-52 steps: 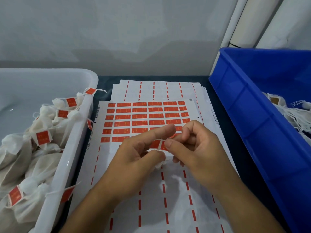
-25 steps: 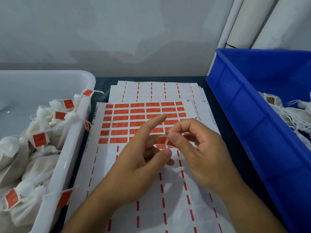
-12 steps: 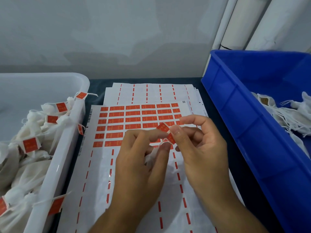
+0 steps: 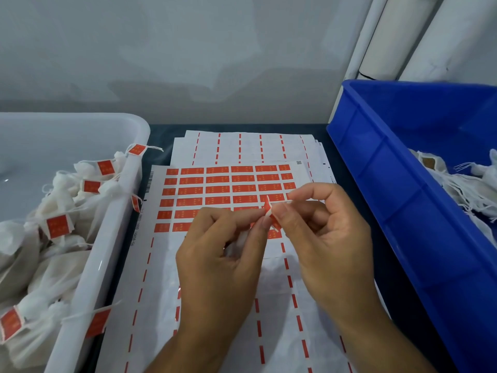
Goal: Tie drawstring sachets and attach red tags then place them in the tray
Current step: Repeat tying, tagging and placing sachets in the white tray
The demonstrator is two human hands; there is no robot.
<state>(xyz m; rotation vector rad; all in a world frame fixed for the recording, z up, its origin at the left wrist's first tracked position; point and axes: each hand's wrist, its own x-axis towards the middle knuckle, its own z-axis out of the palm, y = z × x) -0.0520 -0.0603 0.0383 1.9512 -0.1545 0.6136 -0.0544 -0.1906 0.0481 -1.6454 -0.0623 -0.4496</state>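
Observation:
Both hands meet over the sticker sheet (image 4: 228, 189) at the middle of the table. My right hand (image 4: 322, 238) pinches a small red tag (image 4: 268, 208) between thumb and forefinger, with a white drawstring running through the fold. My left hand (image 4: 223, 254) pinches the same tag and string from the left; a bit of white sachet cloth (image 4: 238, 242) shows under its fingers, mostly hidden. The white tray (image 4: 107, 251) on the left holds several tied sachets with red tags (image 4: 57, 226).
A blue bin (image 4: 390, 184) on the right holds untagged white sachets (image 4: 462, 181) with loose strings. Used sticker sheets (image 4: 242, 146) lie stacked under the current one. A grey wall and white pipes (image 4: 398, 36) stand behind.
My left forefinger, stretched out a second ago, has curled down onto the tag. The tag has folded up around the string between both hands. The view has shifted slightly.

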